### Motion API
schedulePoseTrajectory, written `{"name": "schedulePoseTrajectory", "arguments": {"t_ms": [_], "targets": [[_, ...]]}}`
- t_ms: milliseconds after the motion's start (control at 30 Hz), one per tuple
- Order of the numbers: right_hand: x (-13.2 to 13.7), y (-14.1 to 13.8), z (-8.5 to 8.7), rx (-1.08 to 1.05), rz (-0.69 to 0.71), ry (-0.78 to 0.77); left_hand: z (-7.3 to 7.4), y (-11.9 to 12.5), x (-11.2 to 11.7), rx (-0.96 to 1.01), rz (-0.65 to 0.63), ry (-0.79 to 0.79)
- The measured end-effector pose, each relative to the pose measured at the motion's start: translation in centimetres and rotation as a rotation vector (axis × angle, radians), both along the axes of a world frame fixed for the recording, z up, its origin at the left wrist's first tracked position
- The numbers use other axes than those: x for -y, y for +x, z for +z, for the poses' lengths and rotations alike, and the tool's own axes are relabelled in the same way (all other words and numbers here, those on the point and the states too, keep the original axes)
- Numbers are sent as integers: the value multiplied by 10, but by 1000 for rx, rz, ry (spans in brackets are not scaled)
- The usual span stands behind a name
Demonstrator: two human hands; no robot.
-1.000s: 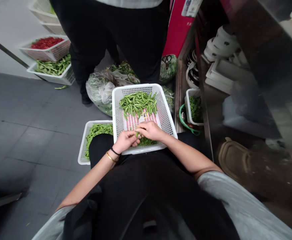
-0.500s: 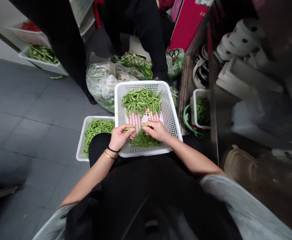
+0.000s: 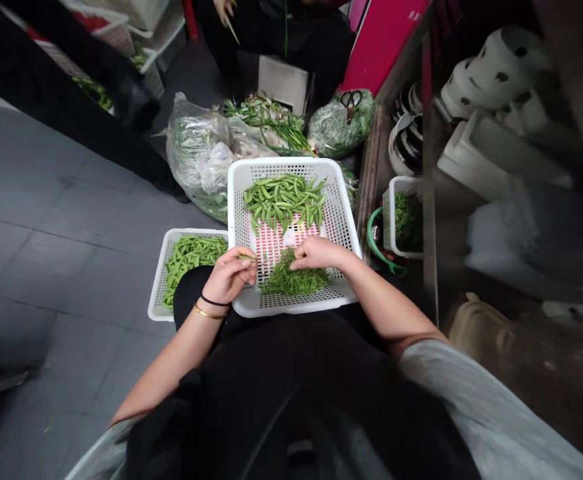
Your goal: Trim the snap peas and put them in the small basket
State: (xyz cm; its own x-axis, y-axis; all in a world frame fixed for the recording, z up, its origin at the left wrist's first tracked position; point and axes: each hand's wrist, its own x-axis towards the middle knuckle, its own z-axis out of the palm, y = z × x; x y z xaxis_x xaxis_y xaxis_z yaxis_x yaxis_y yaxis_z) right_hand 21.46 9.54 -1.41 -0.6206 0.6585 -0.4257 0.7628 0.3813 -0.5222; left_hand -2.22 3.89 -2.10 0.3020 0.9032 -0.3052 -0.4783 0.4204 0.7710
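A white perforated basket [image 3: 282, 162] rests on my lap. Green pea pods [image 3: 285, 199] are heaped at its far end, and thin green strings [image 3: 298, 281] are piled at the near end. Over the basket's left edge, my left hand [image 3: 227, 275] is closed on a pea pod [image 3: 248, 258], whose tip shows at the fingers. My right hand [image 3: 318, 253] is just above the far side of the string pile, thumb and fingers pinched together; what they hold, if anything, is too small to make out.
Another white basket of pods [image 3: 191, 257] stands on the floor at left. Ahead lie plastic bags of greens [image 3: 204, 150] and loose greens [image 3: 271, 117]. A person's leg [image 3: 71, 100] is at upper left; another person's hand [image 3: 224, 9] shows at top. A metal shelf lines the right.
My hands have moved apart, the left staying with the pod, the right going right over the strings. The standing person's legs have shifted left, revealing a seated person behind.
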Motion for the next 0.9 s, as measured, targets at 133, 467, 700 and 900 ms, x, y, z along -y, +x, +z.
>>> {"name": "schedulePoseTrajectory", "arguments": {"t_ms": [133, 467, 700, 900], "targets": [[-30, -4, -27, 180, -236, -1, -5, 3, 1, 293, -44, -168], [-59, -37, -70, 288, -585, -34, -11, 2, 2, 74, -84, -305], [13, -19, -18, -71, -383, -121, -18, 21, -3, -289, 11, -163], [47, -19, 16, -473, -296, 102, -5, 32, 5, -269, -130, -56]]}}
